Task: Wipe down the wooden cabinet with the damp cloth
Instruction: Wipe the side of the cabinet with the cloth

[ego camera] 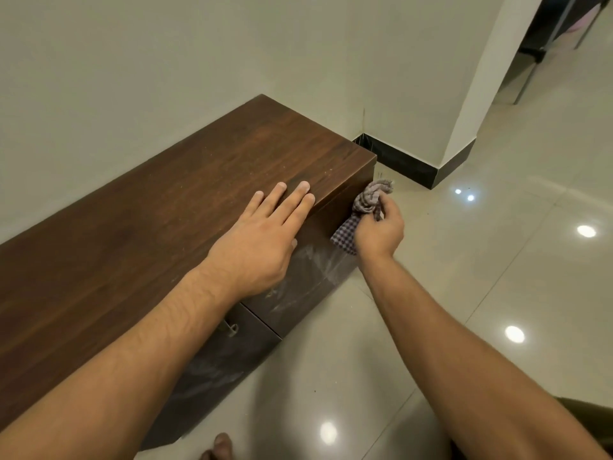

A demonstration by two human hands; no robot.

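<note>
A long, low, dark wooden cabinet (172, 207) stands against the wall, running from lower left to the middle of the view. My left hand (262, 240) lies flat on its top near the front edge, fingers spread, holding nothing. My right hand (379, 232) is shut on a bunched checkered cloth (366, 204), which presses against the cabinet's front face close to the right corner. Pale streaks show on the front panel below my left hand. A small metal handle (231, 328) sits on the front beneath my left forearm.
Glossy beige floor tiles (481, 277) spread to the right. A white pillar with a black skirting (414, 167) stands behind the cabinet's right end. Metal furniture legs (530, 74) are at the far top right. My toes (220, 446) show at the bottom edge.
</note>
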